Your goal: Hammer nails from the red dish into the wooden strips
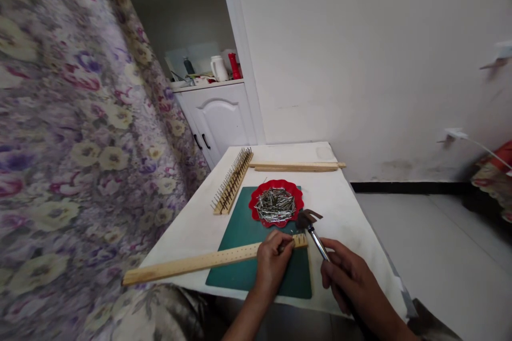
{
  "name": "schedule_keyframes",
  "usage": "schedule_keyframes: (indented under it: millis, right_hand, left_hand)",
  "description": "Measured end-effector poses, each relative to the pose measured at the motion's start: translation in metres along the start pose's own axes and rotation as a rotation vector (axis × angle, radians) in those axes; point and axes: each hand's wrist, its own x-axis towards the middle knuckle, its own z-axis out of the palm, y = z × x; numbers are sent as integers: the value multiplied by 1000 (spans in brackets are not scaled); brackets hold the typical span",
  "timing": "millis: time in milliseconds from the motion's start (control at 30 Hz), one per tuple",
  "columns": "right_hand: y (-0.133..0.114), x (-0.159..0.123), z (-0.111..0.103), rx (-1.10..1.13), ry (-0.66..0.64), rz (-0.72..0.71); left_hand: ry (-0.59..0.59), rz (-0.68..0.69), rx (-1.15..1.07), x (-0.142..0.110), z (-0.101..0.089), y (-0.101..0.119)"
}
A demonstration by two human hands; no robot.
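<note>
My right hand is wrapped round the shaft of a claw hammer. The hammer's head hovers close to the right end of a pale wooden strip, which is dotted with small holes. Several nails stand upright in that end. My left hand rests on the strip just left of them, thumb and fingers pinched on what looks like a thin nail, mostly hidden by the fingers. Beneath lies a green cutting mat. Beyond my hands, a red scalloped dish holds a heap of loose nails.
A wooden piece studded with rows of upright nails lies at the table's left back. Bare wooden strips lie along the back edge of the white-covered table. A floral curtain hangs at left; a wall stands behind.
</note>
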Motion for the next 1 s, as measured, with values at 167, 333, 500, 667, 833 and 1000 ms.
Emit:
schedule_keyframes:
  millis: [167,333,500,667,833,1000]
  right_hand:
    - [3,2,0,16,6,-7]
    - [8,4,2,13,-10,-10]
    - [7,4,3,10,-27,2]
    - [9,5,4,-9,-70,13]
    - [12,5,7,-71,-114,6]
    - [10,2,7,-86,-123,38]
  left_hand:
    - [11,9,-19,-1,-6,0]
    - [-10,12,-5,-3,-10,-1]
    - [-23,-9,-14,2,-1,-1]
    - [-23,-24,12,4,4,-1]
    - [-8,-35,33,4,3,-1]
    - [-1,-46,44,4,5,-2]
